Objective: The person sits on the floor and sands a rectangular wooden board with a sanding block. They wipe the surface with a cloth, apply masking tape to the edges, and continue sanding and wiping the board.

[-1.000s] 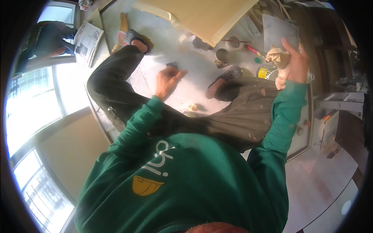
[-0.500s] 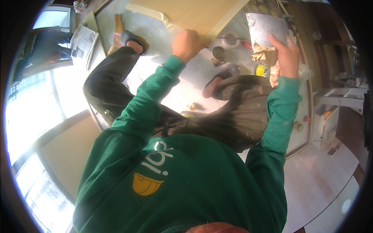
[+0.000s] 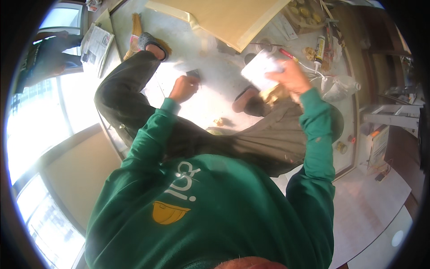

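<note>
My left hand (image 3: pixel 183 88) is closed in a pinch over the floor between my knees. At its fingertips is a small dark flat piece (image 3: pixel 193 73), whose kind is unclear. My right hand (image 3: pixel 290 80), blurred by motion, grips a pale flat metal plate (image 3: pixel 260 70) tilted above my foot. Crumpled tan paper (image 3: pixel 274 93) hangs under that hand, apparently held along with the plate. Beyond both hands lies a large tan panel (image 3: pixel 224 17) with pale tape along its edges; neither hand touches it.
A tape roll (image 3: pixel 267 44) and a red-handled tool (image 3: pixel 289 54) lie past the plate. To the right are a cartridge tube (image 3: pixel 320 50), a clear plastic bag (image 3: pixel 338 87) and a tray of jars (image 3: pixel 304 18). A broom (image 3: pixel 135 31) lies by my left foot; a stepladder (image 3: pixel 389 114) stands far right.
My left hand has left the panel's taped edge and come down and left, now with the dark piece. The right hand has swung inward, tilting the plate and carrying the crumpled paper.
</note>
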`<state>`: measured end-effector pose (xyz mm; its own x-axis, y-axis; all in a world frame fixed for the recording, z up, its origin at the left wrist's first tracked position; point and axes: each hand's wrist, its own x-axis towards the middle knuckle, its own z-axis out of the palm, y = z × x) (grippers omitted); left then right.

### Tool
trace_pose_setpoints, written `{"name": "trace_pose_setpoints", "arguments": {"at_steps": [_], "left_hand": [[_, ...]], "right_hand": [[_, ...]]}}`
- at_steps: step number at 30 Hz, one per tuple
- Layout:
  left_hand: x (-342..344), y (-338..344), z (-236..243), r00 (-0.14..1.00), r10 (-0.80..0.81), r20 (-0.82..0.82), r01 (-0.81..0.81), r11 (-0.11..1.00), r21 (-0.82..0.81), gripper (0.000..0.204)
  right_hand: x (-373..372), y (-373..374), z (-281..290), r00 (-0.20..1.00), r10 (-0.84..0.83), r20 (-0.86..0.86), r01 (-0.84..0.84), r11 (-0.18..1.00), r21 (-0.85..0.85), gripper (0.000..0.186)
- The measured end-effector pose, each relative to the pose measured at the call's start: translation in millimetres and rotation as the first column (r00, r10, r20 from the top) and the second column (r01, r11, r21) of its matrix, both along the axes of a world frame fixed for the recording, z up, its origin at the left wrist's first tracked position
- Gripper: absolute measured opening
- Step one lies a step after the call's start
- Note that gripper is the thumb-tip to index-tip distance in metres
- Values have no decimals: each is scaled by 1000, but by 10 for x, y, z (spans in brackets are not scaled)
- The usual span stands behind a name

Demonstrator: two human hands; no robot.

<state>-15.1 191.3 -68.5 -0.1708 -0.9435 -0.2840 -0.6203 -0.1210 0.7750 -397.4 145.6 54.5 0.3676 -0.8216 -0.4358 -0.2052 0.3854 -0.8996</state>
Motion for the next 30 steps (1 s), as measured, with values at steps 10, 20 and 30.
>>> {"name": "trace_pose_setpoints", "arguments": {"at_steps": [10,20,30], "left_hand": [[43,-36,-73,965,251,80,-263,936,234,14],[41,-25,-45,948,319,-4,-312,930,197,24],[-1,-86,-216,953,187,240,-175,982,-71,19]], "right_hand": [[1494,530,-1801,896,162,-413,-151,987,60,73],[1162,321,-1591,836,-3,-549,68,993,98,50],[1742,115,-1121,925,-230,-304,188,969,-162,57]]}}
